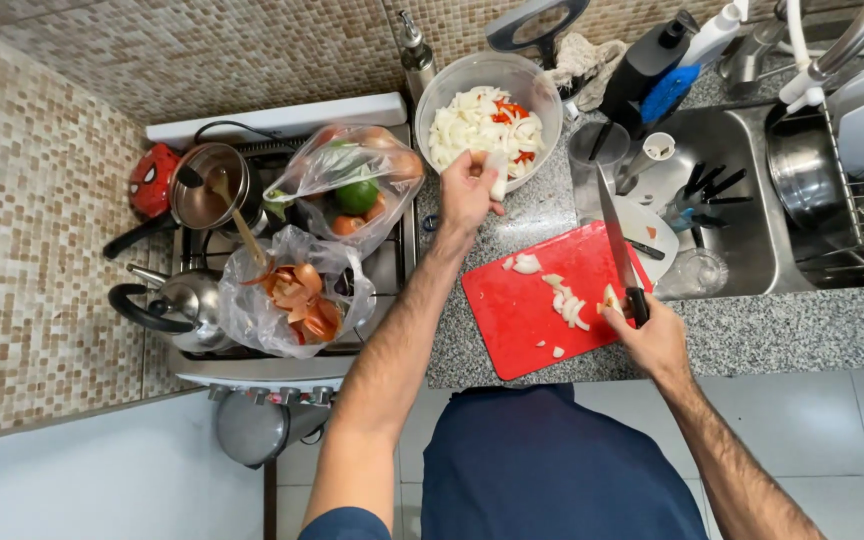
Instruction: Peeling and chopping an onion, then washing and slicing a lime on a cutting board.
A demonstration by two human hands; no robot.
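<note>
The left hand (467, 190) drops white onion bits into the nearly full clear round bowl (542, 120). The right hand (652, 335) grips the long knife (617, 240); a few bits (567, 305) wait on the red plastic board (512, 320).

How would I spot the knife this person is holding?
Start at the red cutting board on the speckled counter beside the sink. The right hand grips a black handle at the board's right edge. The knife has a long bare blade pointing away toward the sink, unlike the small knives standing in the sink.
</note>
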